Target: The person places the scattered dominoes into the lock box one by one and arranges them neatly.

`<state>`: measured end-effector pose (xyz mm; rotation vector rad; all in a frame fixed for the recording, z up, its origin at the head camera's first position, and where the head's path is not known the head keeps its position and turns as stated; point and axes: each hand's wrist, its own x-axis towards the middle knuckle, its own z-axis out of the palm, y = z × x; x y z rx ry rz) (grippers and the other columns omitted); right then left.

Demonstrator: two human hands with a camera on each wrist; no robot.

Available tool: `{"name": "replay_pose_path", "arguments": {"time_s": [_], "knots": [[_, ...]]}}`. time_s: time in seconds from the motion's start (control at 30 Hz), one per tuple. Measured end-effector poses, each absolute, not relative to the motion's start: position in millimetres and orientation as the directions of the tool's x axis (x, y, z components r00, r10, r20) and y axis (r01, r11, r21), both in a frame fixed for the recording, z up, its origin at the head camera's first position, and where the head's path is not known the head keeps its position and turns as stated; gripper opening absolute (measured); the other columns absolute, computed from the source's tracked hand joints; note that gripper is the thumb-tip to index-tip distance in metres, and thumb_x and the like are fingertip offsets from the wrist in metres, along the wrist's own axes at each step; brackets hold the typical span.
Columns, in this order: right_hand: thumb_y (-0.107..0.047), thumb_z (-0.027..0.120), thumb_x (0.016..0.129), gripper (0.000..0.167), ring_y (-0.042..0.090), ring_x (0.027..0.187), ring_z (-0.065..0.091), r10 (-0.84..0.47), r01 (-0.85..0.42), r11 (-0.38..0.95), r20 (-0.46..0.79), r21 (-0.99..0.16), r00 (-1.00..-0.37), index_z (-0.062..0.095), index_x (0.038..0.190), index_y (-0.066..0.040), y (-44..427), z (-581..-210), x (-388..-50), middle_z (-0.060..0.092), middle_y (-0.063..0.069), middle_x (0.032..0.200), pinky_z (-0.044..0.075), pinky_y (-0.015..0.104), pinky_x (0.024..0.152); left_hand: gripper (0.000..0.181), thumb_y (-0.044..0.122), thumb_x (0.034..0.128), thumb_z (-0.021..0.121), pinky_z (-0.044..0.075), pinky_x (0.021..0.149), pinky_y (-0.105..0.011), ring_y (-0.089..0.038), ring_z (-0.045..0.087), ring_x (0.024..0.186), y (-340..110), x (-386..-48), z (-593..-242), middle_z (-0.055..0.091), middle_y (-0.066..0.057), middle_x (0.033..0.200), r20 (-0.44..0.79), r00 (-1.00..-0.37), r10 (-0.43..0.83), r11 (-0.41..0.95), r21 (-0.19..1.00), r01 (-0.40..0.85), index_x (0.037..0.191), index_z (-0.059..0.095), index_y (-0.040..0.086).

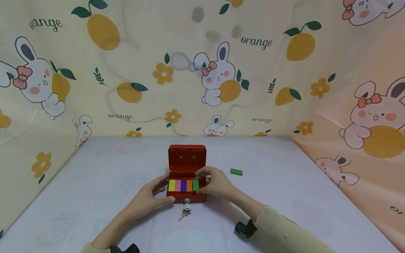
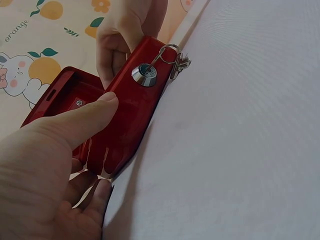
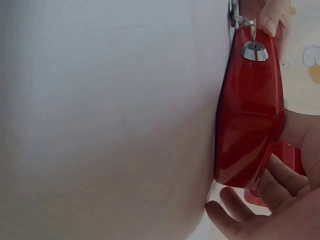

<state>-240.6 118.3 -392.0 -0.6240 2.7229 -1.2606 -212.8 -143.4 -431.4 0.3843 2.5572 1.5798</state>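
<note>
An open red cash box (image 1: 187, 199) stands on the white table, its lid (image 1: 187, 158) tilted up at the back. A row of coloured blocks lies inside: yellow, pink, purple, orange (image 1: 189, 185) and, at the right end, green (image 1: 195, 185). My left hand (image 1: 146, 197) grips the box's left side, its thumb on the front edge, as the left wrist view also shows. My right hand (image 1: 216, 183) reaches in from the right and pinches the green block between thumb and index finger. In the right wrist view, the box hides the fingertips.
Another green block (image 1: 236, 172) lies on the table to the right of the box. Keys on a ring (image 1: 185, 212) hang from the lock (image 2: 145, 74) at the box's front. A patterned cloth (image 1: 142, 70) rises behind the table and along its sides.
</note>
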Motion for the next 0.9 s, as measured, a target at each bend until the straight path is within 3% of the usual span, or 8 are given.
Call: {"name": "replay_pose_path", "arguments": {"time_s": [0.2,0.53,0.9], "knots": [[-0.009,0.084,0.073,0.045,0.018,0.103,0.058,-0.385,-0.337,0.608,0.104,-0.719,-0.917,0.064,0.113,-0.01,116.3,-390.8,-241.8,0.067,0.0,0.105,0.046,0.049,0.096,0.085,0.04,0.0752,0.08,0.041,0.102,-0.042,-0.023,0.047,0.126,-142.9,-212.9,-431.1,0.046,0.0,0.142,0.042,-0.959,0.282,0.413,0.896,0.161,0.147,0.037,0.026],[-0.006,0.084,0.07,0.044,0.019,0.1,0.059,-0.419,-0.398,0.616,0.145,-0.68,-0.896,0.065,0.11,-0.009,114.5,-392.6,-241.9,0.068,0.002,0.103,0.048,0.043,0.091,0.085,0.04,0.0752,0.08,0.042,0.101,-0.043,-0.025,0.047,0.126,-142.5,-212.4,-430.1,0.047,-0.001,0.142,0.033,-0.962,0.272,0.414,0.898,0.148,0.147,0.038,0.026],[-0.005,0.084,0.071,0.043,0.019,0.098,0.06,-0.398,-0.383,0.629,0.144,-0.676,-0.906,0.066,0.11,-0.009,111.5,-395.1,-242.3,0.067,0.001,0.103,0.051,0.04,0.09,0.085,0.04,0.0752,0.08,0.042,0.101,-0.042,-0.025,0.046,0.127,-143.6,-212.5,-431.8,0.046,-0.002,0.142,0.037,-0.959,0.281,0.403,0.902,0.153,0.147,0.038,0.024]]}}
